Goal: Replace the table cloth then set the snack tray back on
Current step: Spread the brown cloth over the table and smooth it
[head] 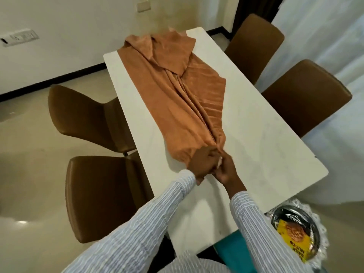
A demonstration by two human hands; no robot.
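Both hands, left hand (202,164) and right hand (224,170), pinch bunched near end of orange cloth (173,91) at frame centre (to drag it off table (275,154)); snack tray (297,231) parked lower right.

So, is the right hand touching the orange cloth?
Touching. The head view shows the right hand and the left hand both gripping the bunched near end of the orange cloth on the white table.

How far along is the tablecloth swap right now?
Done: the round metal snack tray is off the white table. In hand: left hand and right hand grip the bunched orange cloth at its near end. Left: spreading a cloth, returning the tray.
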